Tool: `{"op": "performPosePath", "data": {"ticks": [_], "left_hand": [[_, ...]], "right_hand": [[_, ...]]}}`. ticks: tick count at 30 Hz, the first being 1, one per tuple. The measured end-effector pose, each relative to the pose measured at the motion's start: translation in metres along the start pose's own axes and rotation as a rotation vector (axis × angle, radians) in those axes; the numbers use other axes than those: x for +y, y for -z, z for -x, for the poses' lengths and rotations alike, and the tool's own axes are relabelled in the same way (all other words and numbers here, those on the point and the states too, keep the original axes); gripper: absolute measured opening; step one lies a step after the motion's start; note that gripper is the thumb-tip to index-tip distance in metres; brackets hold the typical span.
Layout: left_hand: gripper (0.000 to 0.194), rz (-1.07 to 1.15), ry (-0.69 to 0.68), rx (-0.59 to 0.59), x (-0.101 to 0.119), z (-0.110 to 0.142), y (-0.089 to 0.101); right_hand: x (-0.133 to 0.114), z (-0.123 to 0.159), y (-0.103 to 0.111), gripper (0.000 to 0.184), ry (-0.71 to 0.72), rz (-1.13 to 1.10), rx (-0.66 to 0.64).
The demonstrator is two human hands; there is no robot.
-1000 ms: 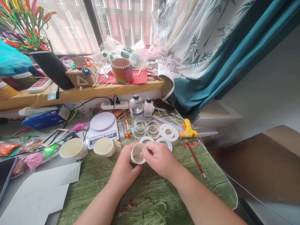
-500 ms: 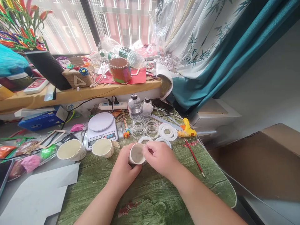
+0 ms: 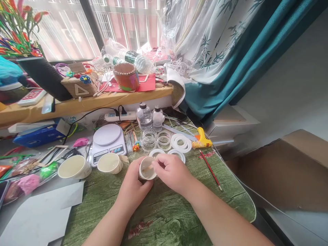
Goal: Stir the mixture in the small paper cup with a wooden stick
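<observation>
My left hand (image 3: 135,179) is wrapped round a small paper cup (image 3: 141,173), its mouth tipped toward me. Over the cup's right rim, my right hand (image 3: 169,169) pinches a flat wooden stick (image 3: 147,168) whose lower end is inside the cup. Clear liquid seems to lie at the bottom, though it is hard to make out. Two more paper cups stand to the left, a nearer one (image 3: 110,163) and a wider one (image 3: 74,167). Just beyond my hands lie white ring molds (image 3: 180,143) and clear rings (image 3: 148,139).
A white kitchen scale (image 3: 109,145) sits behind the cups. Two clear bottles (image 3: 145,116) stand near a power strip (image 3: 120,116). To the right are a yellow glue gun (image 3: 202,138) and a red pencil (image 3: 210,170). White paper sheets (image 3: 38,212) lie at left.
The wooden stick now shows inside the cup as my right hand shifts slightly at the rim. The whole view has moved a little, so things sit further left.
</observation>
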State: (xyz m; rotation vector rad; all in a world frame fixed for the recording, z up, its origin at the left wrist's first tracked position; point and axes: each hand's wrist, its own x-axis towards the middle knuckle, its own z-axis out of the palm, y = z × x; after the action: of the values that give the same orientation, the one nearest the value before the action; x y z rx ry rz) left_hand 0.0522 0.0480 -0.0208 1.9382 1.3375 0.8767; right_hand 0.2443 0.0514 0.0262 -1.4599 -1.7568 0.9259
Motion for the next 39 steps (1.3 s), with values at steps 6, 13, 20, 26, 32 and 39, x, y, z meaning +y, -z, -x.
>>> {"op": "performPosePath", "data": {"ticks": [6, 13, 20, 26, 32, 39], "left_hand": [[0.055, 0.001, 0.001, -0.008, 0.0008, -0.0005, 0.0001], [0.054, 0.004, 0.004, -0.009, 0.0027, -0.0019, 0.0004], [0.055, 0.0, -0.001, 0.001, 0.0032, -0.0009, 0.0004], [0.056, -0.003, 0.018, -0.009, 0.0035, 0.0, 0.0007], [0.055, -0.005, 0.004, 0.006, 0.0044, 0.0, 0.0009], [0.056, -0.01, 0.001, 0.011, 0.0049, -0.0011, 0.0011]], "right_hand": [[-0.0021, -0.0006, 0.0015, 0.034, -0.002, 0.002, -0.023], [-0.002, 0.0002, 0.0018, 0.033, -0.035, -0.019, -0.018], [0.0017, -0.0012, 0.0021, 0.03, -0.026, -0.071, 0.018], [0.0017, -0.0005, 0.0025, 0.029, -0.023, -0.033, 0.004], [0.0009, -0.0003, 0.0018, 0.03, -0.039, -0.03, 0.014], [0.0024, -0.0011, 0.0021, 0.031, -0.029, -0.038, 0.044]]}}
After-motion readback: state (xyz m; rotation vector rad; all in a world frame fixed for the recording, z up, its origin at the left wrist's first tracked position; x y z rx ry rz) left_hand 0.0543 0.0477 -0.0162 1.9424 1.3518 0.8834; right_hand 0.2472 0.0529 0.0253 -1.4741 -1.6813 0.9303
